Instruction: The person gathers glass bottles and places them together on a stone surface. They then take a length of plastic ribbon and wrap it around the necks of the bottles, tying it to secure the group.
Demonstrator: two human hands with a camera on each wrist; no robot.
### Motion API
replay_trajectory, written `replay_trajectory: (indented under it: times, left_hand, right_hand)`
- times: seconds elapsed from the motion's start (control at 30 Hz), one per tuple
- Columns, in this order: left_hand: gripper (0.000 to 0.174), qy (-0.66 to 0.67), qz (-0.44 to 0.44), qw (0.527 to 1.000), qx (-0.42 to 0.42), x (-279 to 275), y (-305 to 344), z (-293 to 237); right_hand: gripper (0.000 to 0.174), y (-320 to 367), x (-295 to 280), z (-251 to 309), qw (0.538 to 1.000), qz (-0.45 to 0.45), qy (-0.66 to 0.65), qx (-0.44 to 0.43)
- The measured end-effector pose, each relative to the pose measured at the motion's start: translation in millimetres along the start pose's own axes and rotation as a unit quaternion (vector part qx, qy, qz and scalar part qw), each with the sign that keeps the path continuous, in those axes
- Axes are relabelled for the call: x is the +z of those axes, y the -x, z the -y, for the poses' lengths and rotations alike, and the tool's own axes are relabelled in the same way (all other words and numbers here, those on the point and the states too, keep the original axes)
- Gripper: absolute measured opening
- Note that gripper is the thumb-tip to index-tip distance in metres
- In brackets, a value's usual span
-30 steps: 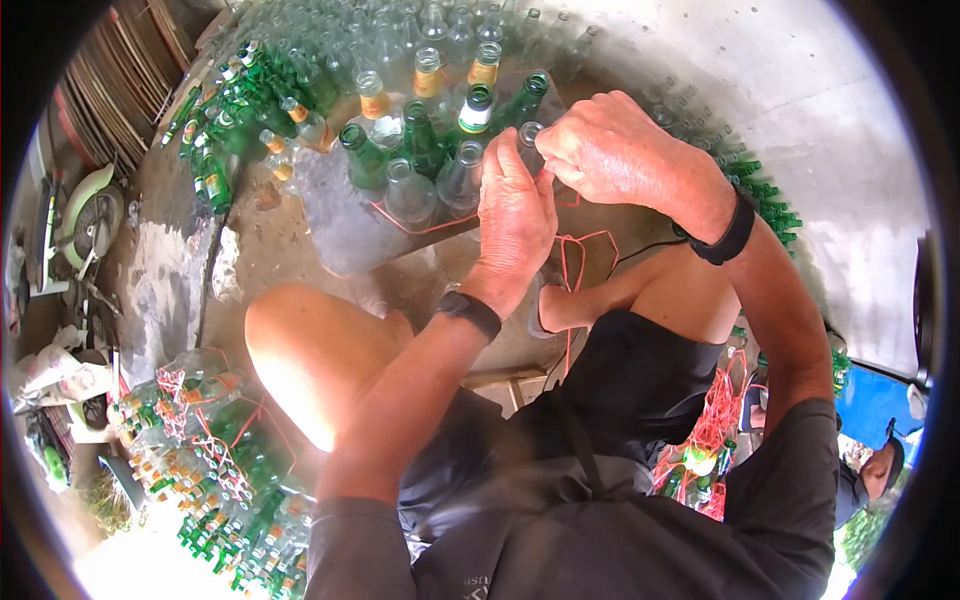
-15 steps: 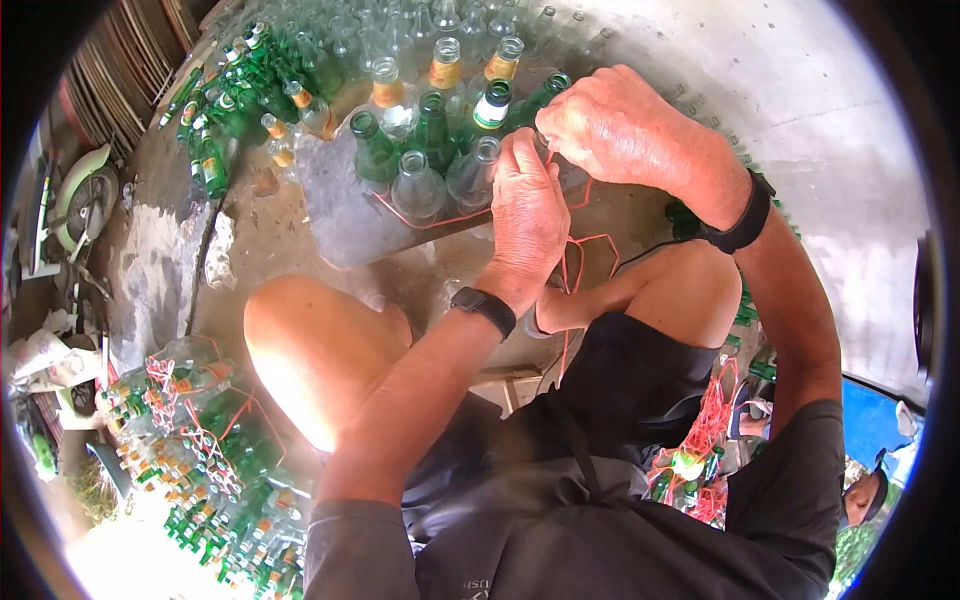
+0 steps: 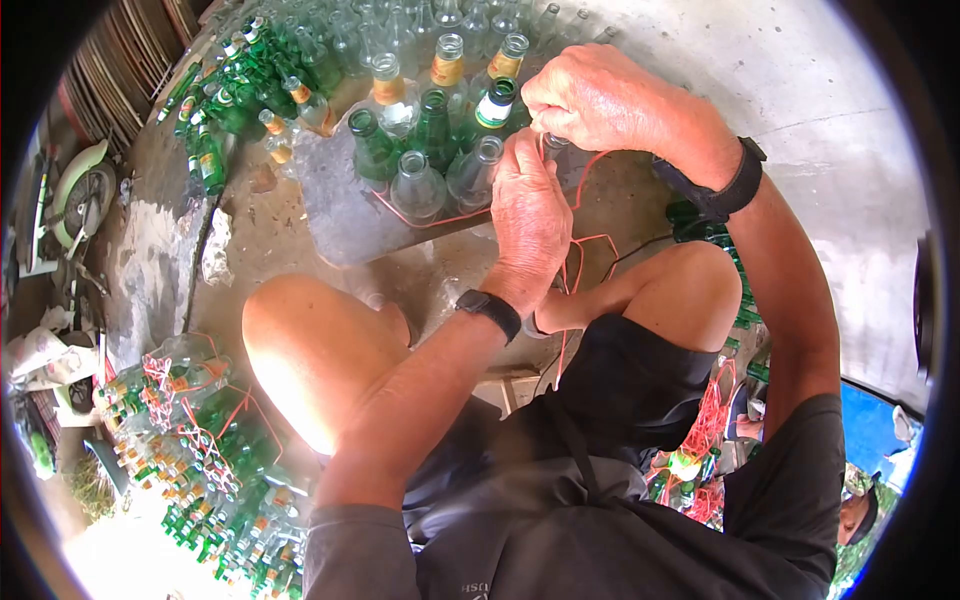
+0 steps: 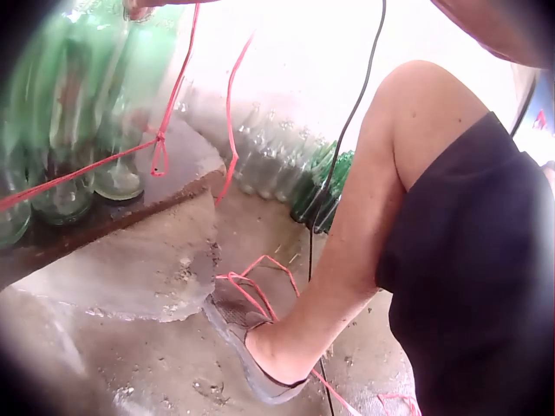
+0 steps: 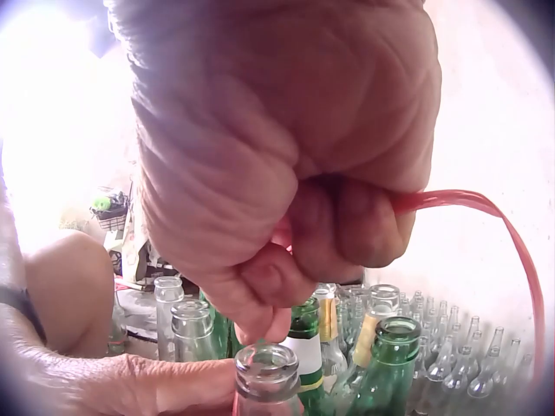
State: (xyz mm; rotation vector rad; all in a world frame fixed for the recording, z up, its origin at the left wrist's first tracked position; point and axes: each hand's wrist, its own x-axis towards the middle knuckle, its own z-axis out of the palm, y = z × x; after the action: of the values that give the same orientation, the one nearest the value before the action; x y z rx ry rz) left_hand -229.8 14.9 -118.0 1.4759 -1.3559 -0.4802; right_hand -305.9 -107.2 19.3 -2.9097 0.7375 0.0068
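Note:
Closed fingers of the right hand [image 3: 615, 105] [image 5: 286, 165] grip red string [image 5: 490, 206], whose slack curves out beside the hand. Just below its fingertips stands a clear bottle [image 5: 267, 373]. The left hand [image 3: 530, 215] [image 5: 130, 381] is against this bottle's neck, its fingers bent at the string; its thumb is partly hidden. Green and clear bottles [image 3: 417, 190] stand upright in a group on a grey slab [image 3: 335, 215]. Around their lower part runs the string, with a small knot or loop [image 4: 159, 143] near the slab's corner in the left wrist view.
More bottles stand behind the slab, and green ones [image 3: 210, 160] lie at the left. Bundled bottles [image 3: 190, 450] are at the lower left. Loose red string [image 3: 598, 240] and a dark cord [image 4: 347, 121] run near the sandalled foot [image 4: 269, 373]. A pale wall [image 3: 840, 130] rises at the right.
The right hand has moved up and slightly left from half a second ago, and more string shows curving below it. Over the last second the view has shifted; the left hand stays beside the bottle.

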Motion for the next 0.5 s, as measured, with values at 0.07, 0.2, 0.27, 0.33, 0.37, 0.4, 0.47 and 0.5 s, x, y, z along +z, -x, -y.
replay_trajectory:
  times: [0.07,0.2,0.27,0.33,0.37,0.4,0.47,0.5]
  left_hand:
    - [0.042,0.007,-0.004,1.0,-0.01,0.2,-0.3,-0.5]
    - [0.037,0.026,0.009,0.999,-0.043,-1.5,-0.2,-2.1]
    - [0.036,0.034,0.015,0.998,-0.046,-2.5,-1.6,-2.2]
    - [0.036,0.032,0.016,0.998,-0.047,-3.4,-1.5,-3.5]
    - [0.035,0.03,0.015,0.998,-0.049,-4.0,-1.4,-4.0]
    - [0.035,0.029,0.016,0.998,-0.049,-4.7,-1.4,-4.1]
    - [0.034,0.035,0.023,0.998,-0.049,-5.2,-1.6,-3.3]
    - [0.034,0.034,0.024,0.998,-0.049,-5.1,-1.8,-3.2]
  right_hand:
    - [0.022,-1.2,1.5,-4.9,0.999,-0.004,-0.04,0.019]
    - [0.026,-0.4,4.3,-12.5,0.996,-0.002,-0.082,0.025]
    - [0.028,-0.3,6.0,-17.2,0.994,0.009,-0.104,0.037]
    - [0.029,2.8,6.6,-17.5,0.992,0.008,-0.114,0.051]
    - [0.031,4.1,6.8,-17.3,0.99,0.007,-0.124,0.064]
    - [0.031,5.2,7.8,-18.4,0.99,0.007,-0.125,0.065]
    - [0.029,7.6,10.0,-20.9,0.986,0.033,-0.128,0.102]
    - [0.029,9.8,11.4,-21.1,0.986,0.033,-0.128,0.102]
